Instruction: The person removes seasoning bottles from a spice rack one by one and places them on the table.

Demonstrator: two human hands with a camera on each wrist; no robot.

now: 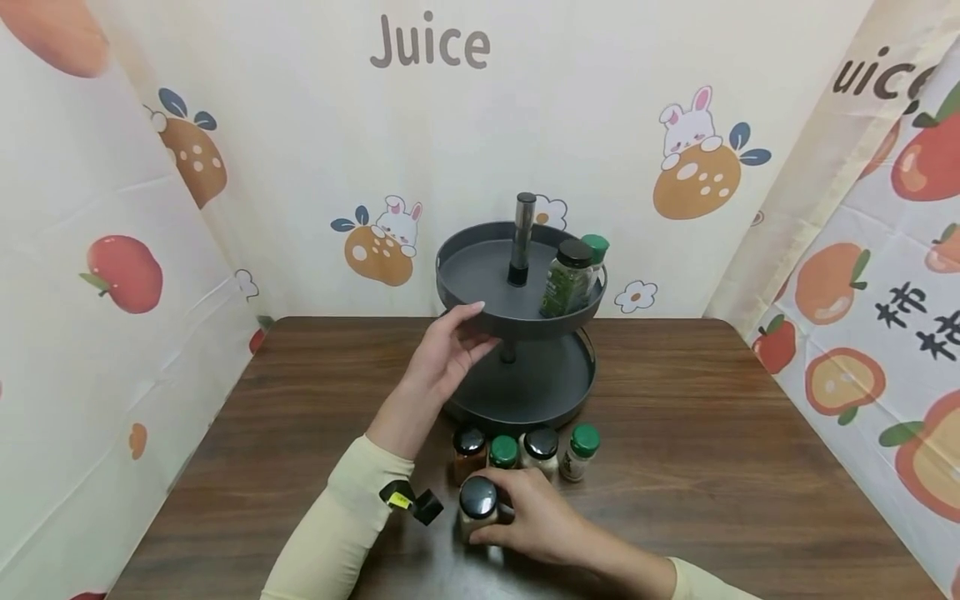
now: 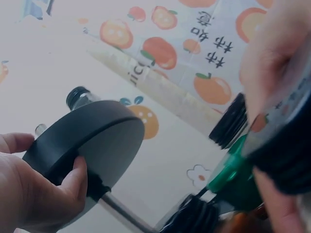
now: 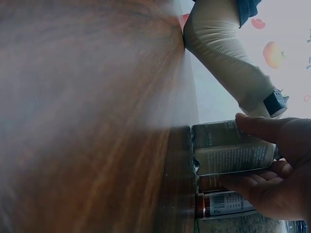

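Observation:
My left hand (image 1: 442,354) grips the front left rim of the upper tray of a dark grey two-tier stand (image 1: 480,292), thumb at the rim and fingers beneath, as the left wrist view also shows. Near the table's front, my right hand (image 1: 532,517) pinches a black-capped spice jar (image 1: 477,500) between thumb and fingers. In the right wrist view this jar (image 3: 233,148) has printed label text and its base is at the tabletop. Behind it stand a black-capped jar with reddish-brown contents (image 1: 469,450), a green-capped jar (image 1: 504,451), another black-capped jar (image 1: 540,446) and a green-capped jar (image 1: 582,450).
On the upper tray's right side stand a black-capped jar with green contents (image 1: 567,279) and a green-capped jar (image 1: 596,247) behind it. The lower tray (image 1: 517,392) sits on the wooden table (image 1: 697,433). Printed curtains (image 1: 315,125) surround the table's back and sides.

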